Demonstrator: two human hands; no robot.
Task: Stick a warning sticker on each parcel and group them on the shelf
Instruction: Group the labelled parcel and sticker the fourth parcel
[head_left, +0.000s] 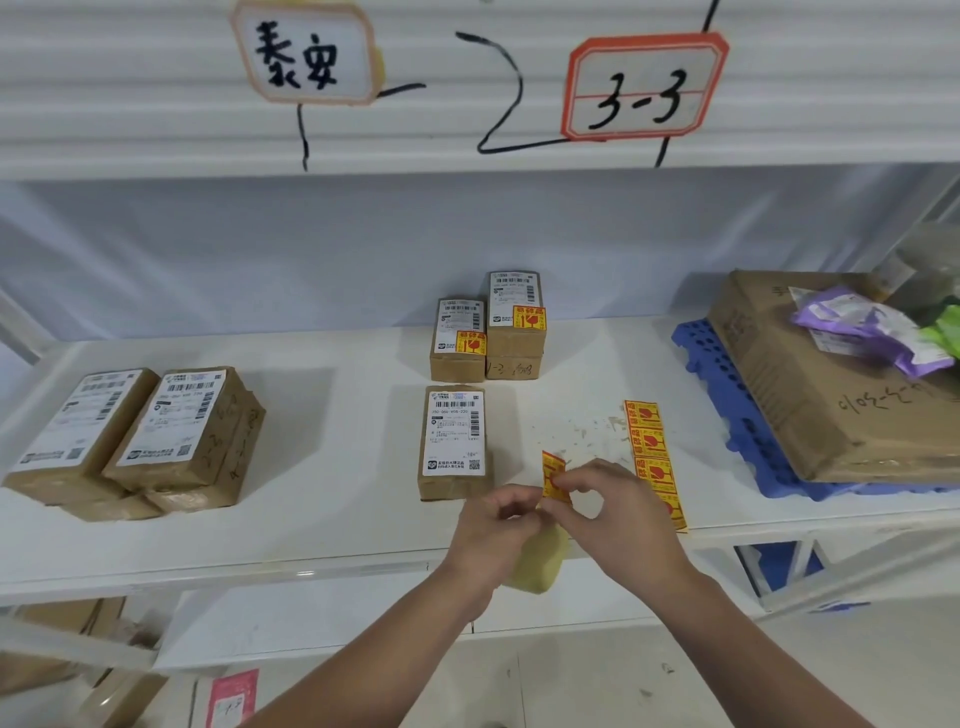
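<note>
Ref. landmark: the unstickered parcel (453, 441), lying flat on the shelf (322, 519) w/ its long axis running front-to-back, shipping label up.

1. Grip state. Your right hand (613, 504) pinches a warning sticker (554, 475) between thumb and forefinger; your left hand (493, 525) pinches at the sticker's lower edge, w/ a pale backing piece (535, 564) hanging below it. Judged: you are mid-peel. Whether the sticker is fully free of the backing cannot be told.

2. Position. The sticker sits just right of the parcel's near end, raised off the shelf, roughly upright. The left hand is the nearer one to the parcel; the right hand carries the sticker.

3. Next move (judged). Travel is short: left and slightly away from you. Target approx. the label's lower right corner, per the two finished parcels (488, 332) directly behind the ref. parcel, which carry theirs there. Lay the sticker flat before pressing.

4. Other items. Sticker strip (652, 457) lies right of the parcel, beyond your hands. Two more parcels w/o stickers (140, 431) sit well left of it.

5. Risk: adhesive folding onto itself or your fingertips.
</note>
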